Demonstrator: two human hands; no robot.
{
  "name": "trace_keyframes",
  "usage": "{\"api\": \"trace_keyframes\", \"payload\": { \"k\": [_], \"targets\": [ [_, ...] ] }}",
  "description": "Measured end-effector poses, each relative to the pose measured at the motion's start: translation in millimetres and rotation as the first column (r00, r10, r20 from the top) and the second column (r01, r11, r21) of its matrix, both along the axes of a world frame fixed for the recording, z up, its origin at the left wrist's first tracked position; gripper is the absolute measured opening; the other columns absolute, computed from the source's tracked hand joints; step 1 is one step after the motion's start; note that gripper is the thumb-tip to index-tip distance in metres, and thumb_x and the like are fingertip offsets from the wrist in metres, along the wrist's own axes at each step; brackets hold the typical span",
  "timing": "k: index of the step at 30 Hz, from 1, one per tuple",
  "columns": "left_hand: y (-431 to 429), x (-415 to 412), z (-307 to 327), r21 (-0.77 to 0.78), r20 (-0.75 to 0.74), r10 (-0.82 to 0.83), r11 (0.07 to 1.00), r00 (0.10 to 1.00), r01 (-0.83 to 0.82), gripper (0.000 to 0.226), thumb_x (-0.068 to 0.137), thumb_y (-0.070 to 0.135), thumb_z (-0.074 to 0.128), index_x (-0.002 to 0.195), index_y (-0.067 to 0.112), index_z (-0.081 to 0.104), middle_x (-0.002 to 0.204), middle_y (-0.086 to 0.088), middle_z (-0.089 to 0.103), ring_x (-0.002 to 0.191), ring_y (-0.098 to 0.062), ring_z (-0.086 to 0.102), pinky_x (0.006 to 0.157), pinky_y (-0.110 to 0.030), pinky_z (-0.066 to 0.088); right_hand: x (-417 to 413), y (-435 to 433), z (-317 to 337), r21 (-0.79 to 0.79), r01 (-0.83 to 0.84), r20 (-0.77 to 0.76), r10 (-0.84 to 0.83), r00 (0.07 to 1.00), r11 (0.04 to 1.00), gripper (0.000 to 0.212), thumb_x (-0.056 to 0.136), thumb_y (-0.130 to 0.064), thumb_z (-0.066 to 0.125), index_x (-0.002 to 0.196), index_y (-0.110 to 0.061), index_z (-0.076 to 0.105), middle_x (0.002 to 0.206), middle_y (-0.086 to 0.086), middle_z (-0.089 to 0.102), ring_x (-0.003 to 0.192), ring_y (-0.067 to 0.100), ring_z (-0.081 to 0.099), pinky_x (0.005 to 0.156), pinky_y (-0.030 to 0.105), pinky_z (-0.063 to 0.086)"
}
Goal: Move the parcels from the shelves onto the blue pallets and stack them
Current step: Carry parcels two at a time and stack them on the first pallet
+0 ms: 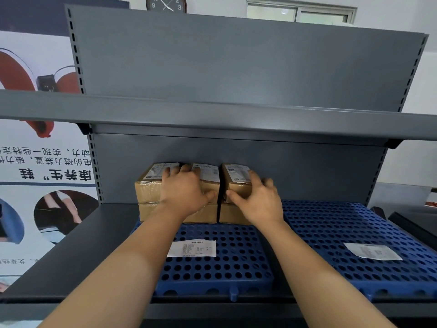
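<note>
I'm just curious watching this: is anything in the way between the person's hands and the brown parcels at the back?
Nothing visible. The left hand grips the top left parcel and the right hand grips the top right parcel. The paper slip lies flat on the blue pallet between the forearms, blocking nothing.

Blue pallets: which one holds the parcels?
The left pallet: brown parcels are stacked at its back, under the left hand and right hand. The right pallet carries only a paper sheet.
</note>
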State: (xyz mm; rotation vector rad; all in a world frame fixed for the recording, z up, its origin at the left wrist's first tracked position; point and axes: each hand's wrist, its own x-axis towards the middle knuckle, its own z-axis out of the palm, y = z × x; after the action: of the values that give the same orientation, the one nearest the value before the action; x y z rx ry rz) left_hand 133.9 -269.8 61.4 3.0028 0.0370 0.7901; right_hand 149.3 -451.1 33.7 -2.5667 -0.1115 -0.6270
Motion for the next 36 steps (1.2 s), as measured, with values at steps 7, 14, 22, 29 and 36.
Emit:
{"api": "trace_keyframes", "payload": {
  "k": [7,14,22,29,36],
  "targets": [
    [-1.8,-17.1,8.2,-0.049,0.11,-0.098,0.993,0.989,0.104,0.061,0.085,0.057,0.05,0.135,0.021,0.046,0.137,-0.001,0.05,0.128,-0.026,0.042,0.109,-0.042,0.026,-15.8,-6.9,9.7,-0.048,0.007,0.074,-0.004,0.997,0.999,0.073,0.089,-0.064,0.042,0.149,-0.024,0.029,0.15,0.016,0.034,0.139,0.031,0.027,0.114,0.04,0.024],
    [-27.2,-53.2,9.8,-0.084,0.15,-0.253,0.96,0.956,0.267,0.06,0.086,0.054,0.051,0.135,0.019,0.048,0.136,-0.003,0.052,0.126,-0.027,0.045,0.109,-0.042,0.027,-64.4,-36.2,7.7,-0.108,0.071,0.145,-0.055,0.988,0.992,0.063,0.093,-0.053,0.046,0.146,-0.02,0.036,0.15,0.012,0.037,0.142,0.029,0.025,0.115,0.041,0.021],
    [-115.6,-103.3,-9.7,-0.126,0.101,-0.54,0.826,0.836,0.549,0.062,0.089,0.055,0.048,0.14,0.02,0.043,0.144,0.0,0.044,0.131,-0.024,0.039,0.109,-0.039,0.027,-165.9,-120.5,-15.2,-0.166,0.303,0.09,-0.291,0.952,0.938,0.061,0.093,-0.05,0.048,0.146,-0.022,0.037,0.153,0.004,0.035,0.144,0.023,0.023,0.117,0.043,0.018],
    [-228.2,-184.4,-33.2,-0.067,0.032,-0.779,0.623,0.626,0.779,0.062,0.09,0.056,0.044,0.142,0.022,0.04,0.146,0.002,0.041,0.134,-0.019,0.035,0.113,-0.038,0.02,-304.2,-203.2,-35.2,-0.173,0.549,0.041,-0.551,0.833,0.818,0.056,0.094,-0.044,0.049,0.144,-0.024,0.04,0.153,0.003,0.035,0.145,0.021,0.021,0.119,0.038,0.012],
    [-345.9,-314.5,-64.0,-0.12,-0.019,-0.928,0.37,0.371,0.921,0.061,0.09,0.055,0.046,0.142,0.023,0.042,0.145,0.003,0.043,0.135,-0.017,0.036,0.114,-0.036,0.019,-478.6,-274.5,-63.1,-0.181,0.759,-0.042,-0.776,0.629,0.625,0.054,0.096,-0.044,0.044,0.146,-0.027,0.034,0.155,-0.001,0.029,0.146,0.016,0.015,0.121,0.037,0.008]
  ]
}}
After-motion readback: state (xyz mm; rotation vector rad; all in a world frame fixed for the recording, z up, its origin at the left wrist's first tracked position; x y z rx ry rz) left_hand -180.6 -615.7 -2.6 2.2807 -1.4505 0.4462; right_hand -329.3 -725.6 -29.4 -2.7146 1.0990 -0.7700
